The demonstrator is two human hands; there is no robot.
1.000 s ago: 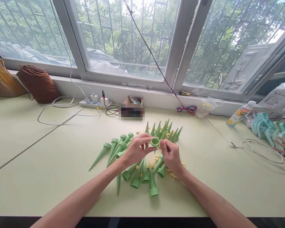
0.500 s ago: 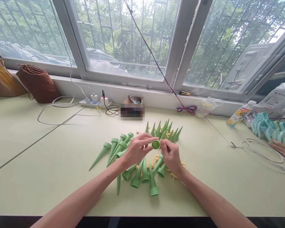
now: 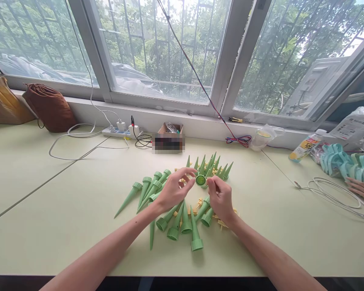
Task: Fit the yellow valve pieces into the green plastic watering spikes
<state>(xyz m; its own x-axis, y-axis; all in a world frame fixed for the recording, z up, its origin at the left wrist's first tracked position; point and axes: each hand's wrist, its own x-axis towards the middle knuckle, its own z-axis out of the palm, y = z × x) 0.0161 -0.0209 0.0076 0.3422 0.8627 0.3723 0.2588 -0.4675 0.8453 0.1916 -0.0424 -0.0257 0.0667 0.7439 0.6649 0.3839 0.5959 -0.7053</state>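
Observation:
A green plastic watering spike (image 3: 200,180) is up between my hands, its round open end facing me. My right hand (image 3: 221,195) is closed at the spike's right side; the exact contact is hidden by its fingers. My left hand (image 3: 176,186) is open beside the spike, thumb and fingers apart, fingertips close to its rim. Several loose green spikes (image 3: 197,242) lie on the table below and left of my hands. Behind, several green spikes (image 3: 214,161) stand point up. Small yellow plastic parts (image 3: 223,224) lie partly hidden around my right hand.
Toward the window stand a small cardboard box (image 3: 170,129) and a power strip (image 3: 109,131) with cables. On the right are a bottle (image 3: 306,146), a coiled white cable (image 3: 330,194) and teal plastic pieces (image 3: 336,159), with another person's hand (image 3: 362,189) near them.
My left fingers have spread away from the spike. The spike has shifted slightly up and right, its open end turned more toward me. My right hand stays closed beside it.

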